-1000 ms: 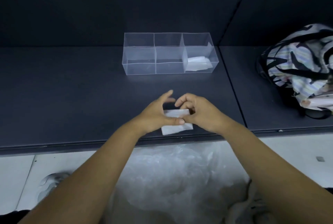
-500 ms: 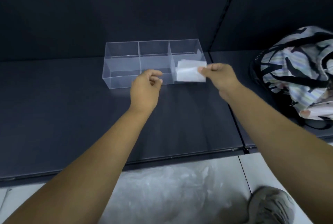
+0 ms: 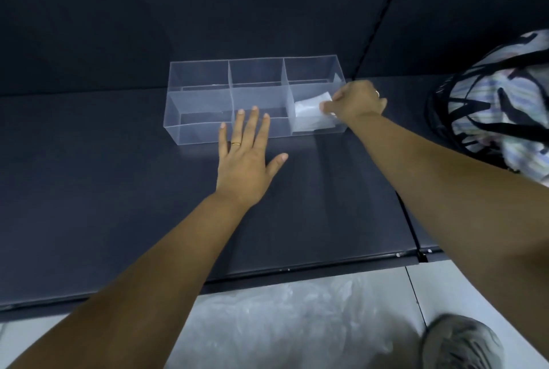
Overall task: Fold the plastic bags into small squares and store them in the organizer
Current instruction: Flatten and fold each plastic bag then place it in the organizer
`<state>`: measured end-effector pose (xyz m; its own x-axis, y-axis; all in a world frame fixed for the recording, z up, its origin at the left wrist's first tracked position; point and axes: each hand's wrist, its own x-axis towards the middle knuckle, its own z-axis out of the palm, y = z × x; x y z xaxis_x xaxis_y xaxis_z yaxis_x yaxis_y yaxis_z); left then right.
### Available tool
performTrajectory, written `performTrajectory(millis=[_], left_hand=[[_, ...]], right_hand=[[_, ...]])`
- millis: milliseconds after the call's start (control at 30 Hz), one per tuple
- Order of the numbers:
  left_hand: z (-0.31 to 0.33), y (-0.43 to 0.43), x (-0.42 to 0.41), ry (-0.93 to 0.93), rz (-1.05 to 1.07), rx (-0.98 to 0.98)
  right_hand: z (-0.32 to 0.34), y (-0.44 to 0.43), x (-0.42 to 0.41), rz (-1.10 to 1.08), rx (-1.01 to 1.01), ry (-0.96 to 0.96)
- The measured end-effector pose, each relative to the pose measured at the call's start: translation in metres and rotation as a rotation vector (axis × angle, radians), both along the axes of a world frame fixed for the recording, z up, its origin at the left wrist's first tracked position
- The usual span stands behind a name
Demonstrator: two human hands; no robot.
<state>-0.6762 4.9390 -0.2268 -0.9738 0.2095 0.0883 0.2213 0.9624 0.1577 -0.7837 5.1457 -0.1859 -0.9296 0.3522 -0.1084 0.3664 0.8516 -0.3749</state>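
A clear plastic organizer (image 3: 202, 95) with three compartments stands on the dark shelf (image 3: 89, 190). My right hand (image 3: 356, 100) reaches over the right compartment and pinches a folded white plastic bag (image 3: 310, 105) inside it. More white folded plastic (image 3: 312, 125) lies on that compartment's floor beneath. My left hand (image 3: 246, 157) lies flat with fingers spread against the organizer's front wall at the middle compartment. The left and middle compartments look bare.
A striped bag with black straps (image 3: 499, 113) sits on the shelf at the right. Crumpled clear plastic bags (image 3: 282, 324) lie on the pale floor below the shelf edge, beside a grey shoe (image 3: 463, 345). A dark back wall rises behind the organizer.
My right hand carried the folded bag from the shelf's front up into the right compartment. My left hand let go of it, opened and came flat against the organizer's front.
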Motion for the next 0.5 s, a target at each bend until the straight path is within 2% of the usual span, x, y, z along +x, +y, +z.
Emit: performTrajectory(millis=[167,267,333,400,467,500], left_hand=[[-0.008,-0.027,0.054,-0.019,0.038,0.064],[-0.022,-0.054,0.111,-0.115,0.115,-0.013],[-0.028,-0.067,0.141,-0.159,0.173,-0.059],[-0.032,-0.073,0.163,-0.183,0.199,-0.098],[-0.033,-0.075,0.177,-0.189,0.184,-0.126],[-0.033,-0.076,0.181,-0.202,0.174,-0.123]], right_hand=[[0.013,-0.002,0.044,0.031,-0.101,0.214],[0.014,-0.021,0.113,0.092,-0.179,0.407],[0.002,-0.043,0.183,0.239,-0.243,0.523],[-0.017,-0.067,0.264,0.476,-0.309,0.448],[-0.047,-0.080,0.331,0.675,-0.234,0.230],[-0.064,-0.082,0.353,0.699,-0.166,0.084]])
